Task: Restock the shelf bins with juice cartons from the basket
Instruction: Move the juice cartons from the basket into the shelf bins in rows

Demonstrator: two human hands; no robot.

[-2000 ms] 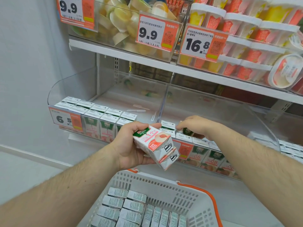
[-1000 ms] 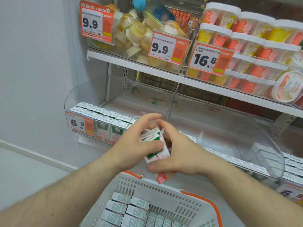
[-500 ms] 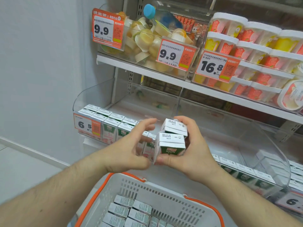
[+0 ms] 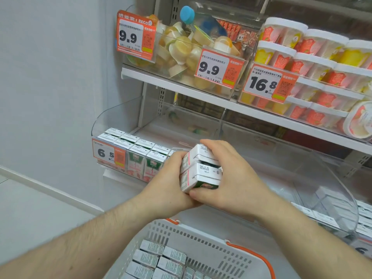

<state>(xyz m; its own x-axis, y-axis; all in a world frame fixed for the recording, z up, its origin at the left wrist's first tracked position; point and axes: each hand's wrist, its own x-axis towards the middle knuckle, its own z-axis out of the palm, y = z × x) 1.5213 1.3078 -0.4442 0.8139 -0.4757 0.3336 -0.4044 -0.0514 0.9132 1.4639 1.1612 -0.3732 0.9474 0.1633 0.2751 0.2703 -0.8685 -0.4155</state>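
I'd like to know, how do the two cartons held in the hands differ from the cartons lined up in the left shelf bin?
The held cartons sit between the left hand and right hand; the bin cartons stand untouched in the left bin. The held pair is stacked and tilted; the bin ones stand upright in rows. Both show white tops and green-and-pink printing.

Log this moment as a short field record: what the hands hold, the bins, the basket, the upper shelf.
held: two juice cartons, pressed together, one behind the other
left hand: on the pair's left side
right hand: wraps the right side, fingers over the top
left bin: rows of cartons at its front, bare floor behind
price tag: on the left bin's front, reads 6.5
middle bin: clear, mostly bare where visible
basket: white with orange handle, cartons packed upright inside
upper shelf: jelly cups and lidded tubs, tags 9.9 and 16.8
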